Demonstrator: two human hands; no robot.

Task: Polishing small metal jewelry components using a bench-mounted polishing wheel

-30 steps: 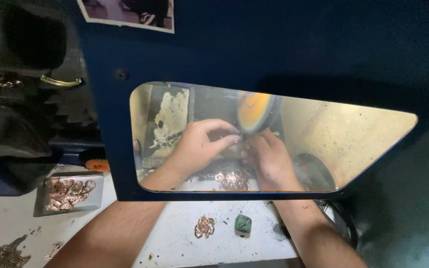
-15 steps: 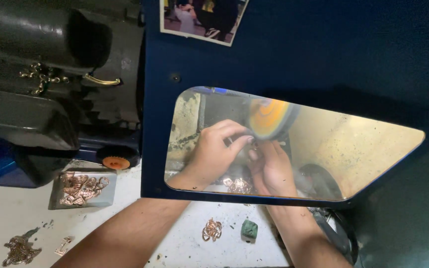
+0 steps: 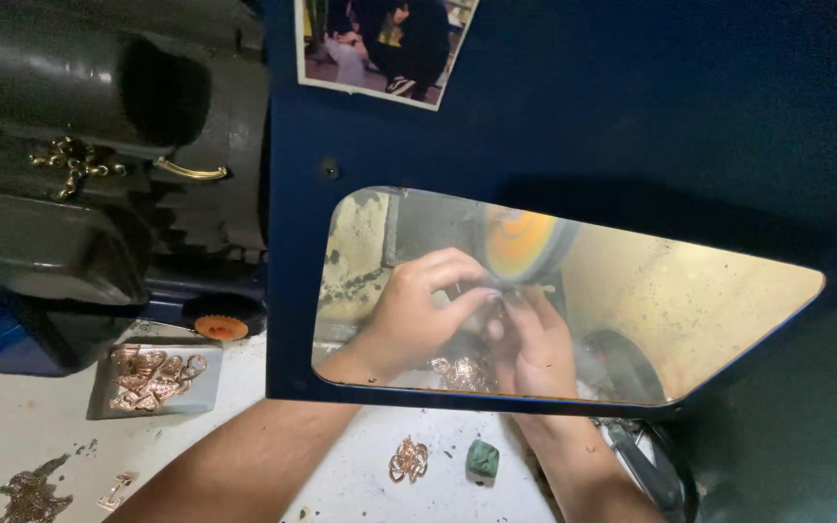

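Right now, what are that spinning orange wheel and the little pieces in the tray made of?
The orange wheel looks like soft cloth or felt, matte and fuzzy-edged, though blurred. The pieces in the tray look like rose-gold-toned metal, glinting and openwork.

Left hand (image 3: 418,315), right hand (image 3: 535,339): pinched together

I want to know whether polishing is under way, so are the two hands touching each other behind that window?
Touching. The head view shows the left hand pressed against the right hand just below the orange polishing wheel, with no gap visible between them.
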